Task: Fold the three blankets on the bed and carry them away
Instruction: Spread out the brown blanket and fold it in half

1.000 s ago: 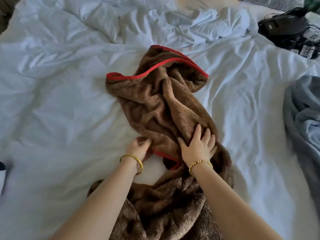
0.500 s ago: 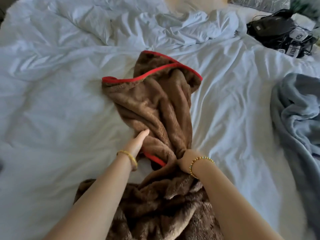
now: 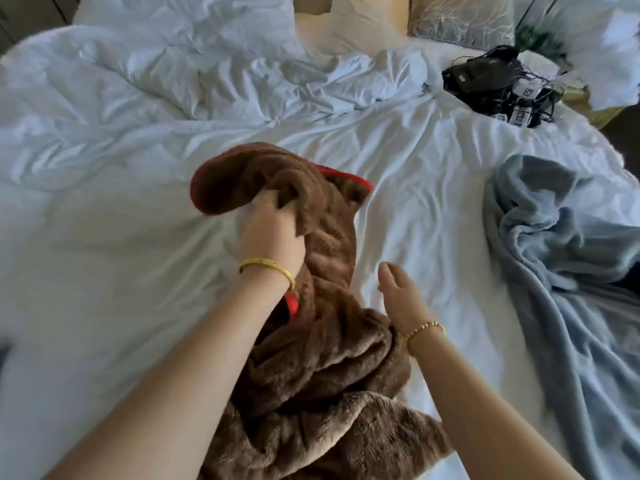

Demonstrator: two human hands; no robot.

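Brown blanket [image 3: 311,393] with red edging lies bunched in a long heap down the near middle of the bed [image 3: 104,271], from the bottom edge of view up toward the centre. We see both bare forearms reaching in over it.

Left hand [image 3: 273,233], gold bangle [image 3: 266,268] at the wrist, grips a fold near the blanket's far end; its fingers curl into the pile and lift that end clear of the sheet, so the red trim arcs over the knuckles.

Right hand [image 3: 398,296], beaded bracelet [image 3: 426,329] at the wrist, hovers just right of the blanket with fingers loosely curled and close together, holding nothing. We cannot tell whether it touches the sheet.

Grey-blue blanket [image 3: 561,258] lies crumpled at the right edge of the bed, well apart from the brown one.

Farther out, the white duvet [image 3: 207,81] is rumpled across the mattress. At far right sits a tangle of black devices and cords [image 3: 498,84] with small white labels; their print is too blurred for us to read. Pillows [image 3: 363,22] rest at the head of the bed.
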